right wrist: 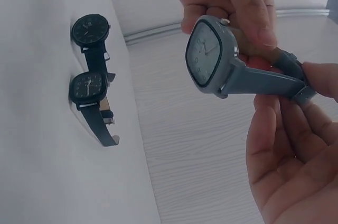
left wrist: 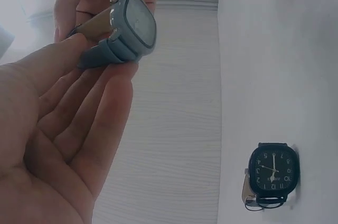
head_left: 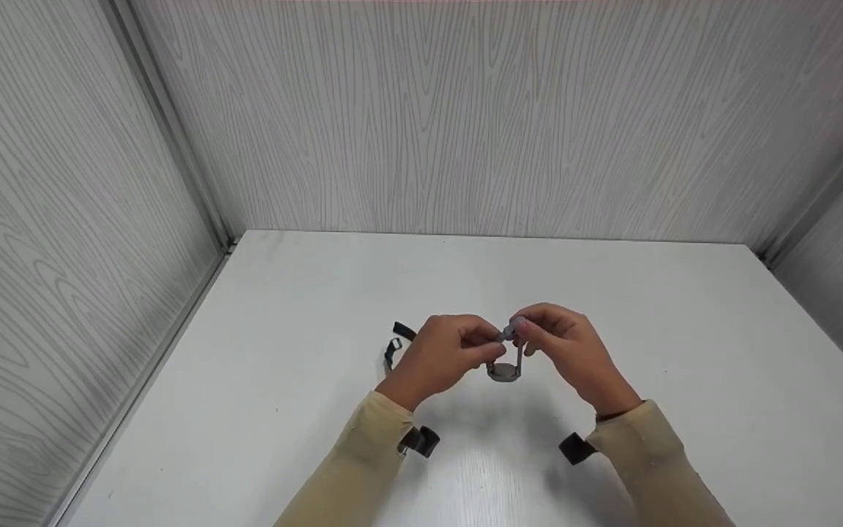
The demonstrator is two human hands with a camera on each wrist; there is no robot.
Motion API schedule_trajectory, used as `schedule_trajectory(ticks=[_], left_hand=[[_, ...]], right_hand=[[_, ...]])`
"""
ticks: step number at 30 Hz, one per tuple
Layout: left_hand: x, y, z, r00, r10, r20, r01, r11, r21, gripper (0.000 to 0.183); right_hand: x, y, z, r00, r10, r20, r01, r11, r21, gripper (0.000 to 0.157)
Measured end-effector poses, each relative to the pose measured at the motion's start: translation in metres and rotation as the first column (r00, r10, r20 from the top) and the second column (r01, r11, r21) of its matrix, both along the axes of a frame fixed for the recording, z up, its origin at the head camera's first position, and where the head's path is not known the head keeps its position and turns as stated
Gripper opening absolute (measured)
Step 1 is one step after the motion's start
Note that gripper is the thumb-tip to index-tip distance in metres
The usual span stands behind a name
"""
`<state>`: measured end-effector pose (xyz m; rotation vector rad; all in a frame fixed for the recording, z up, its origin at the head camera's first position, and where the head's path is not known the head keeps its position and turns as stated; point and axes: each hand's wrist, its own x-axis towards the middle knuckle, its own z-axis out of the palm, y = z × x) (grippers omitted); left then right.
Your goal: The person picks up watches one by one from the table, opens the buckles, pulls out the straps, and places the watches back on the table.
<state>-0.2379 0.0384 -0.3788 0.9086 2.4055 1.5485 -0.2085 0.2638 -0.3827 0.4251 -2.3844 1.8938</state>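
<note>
A grey-blue wristwatch [head_left: 504, 372] with a rounded-square case hangs above the table between both hands. My left hand [head_left: 445, 360] pinches one part of its strap between thumb and fingers. Near the buckle end, my right hand [head_left: 566, 345] grips the strap [right wrist: 266, 80], which is bent into a loop. In the right wrist view the pale dial [right wrist: 204, 54] faces left, and the strap's tan inner side shows. Fingers partly hide the buckle, so I cannot tell whether it is fastened.
Two black watches lie on the white table [head_left: 304, 293]: a round one [right wrist: 90, 29] and a squarish one [right wrist: 88, 86]. In the head view my left hand partly covers them, leaving black strap ends [head_left: 405, 331] visible. Wood-grain panels [head_left: 465, 124] enclose the back and sides.
</note>
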Motion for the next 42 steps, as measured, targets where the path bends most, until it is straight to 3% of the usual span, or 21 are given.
schedule_trajectory(ticks=[3, 7, 11, 18, 26, 42], left_hand=[[0.0004, 0.0007, -0.0002, 0.999, -0.003, 0.034, 0.002, 1.0, 0.02, 0.013], [0.0011, 0.0007, -0.0011, 1.0, 0.009, 0.004, -0.009, 0.999, -0.036, 0.013], [0.0008, 0.0009, -0.0033, 0.999, 0.007, -0.046, -0.011, 0.996, -0.088, 0.015], [0.0009, 0.0019, -0.0043, 0.999, 0.006, -0.04, -0.011, 0.993, -0.116, 0.016], [0.0003, 0.0018, -0.004, 0.995, -0.009, -0.098, -0.007, 0.987, -0.16, 0.01], [-0.0012, 0.003, -0.004, 0.999, 0.005, 0.035, -0.006, 1.0, 0.021, 0.008]], right_hand=[[-0.0003, 0.0008, -0.0005, 0.999, -0.006, 0.039, 0.007, 0.999, -0.032, 0.03], [-0.0002, 0.0018, -0.0017, 0.998, 0.008, 0.066, -0.008, 1.0, -0.009, 0.031], [0.0, 0.0013, -0.0018, 0.999, 0.017, 0.048, -0.018, 1.0, 0.018, 0.032], [0.0002, 0.001, -0.001, 1.0, 0.019, 0.011, -0.02, 0.997, 0.071, 0.027], [0.0003, 0.0017, -0.0027, 1.0, 0.02, 0.016, -0.022, 0.995, 0.099, 0.022], [-0.0006, -0.0005, -0.0003, 0.999, -0.042, 0.027, 0.042, 0.999, 0.013, 0.03]])
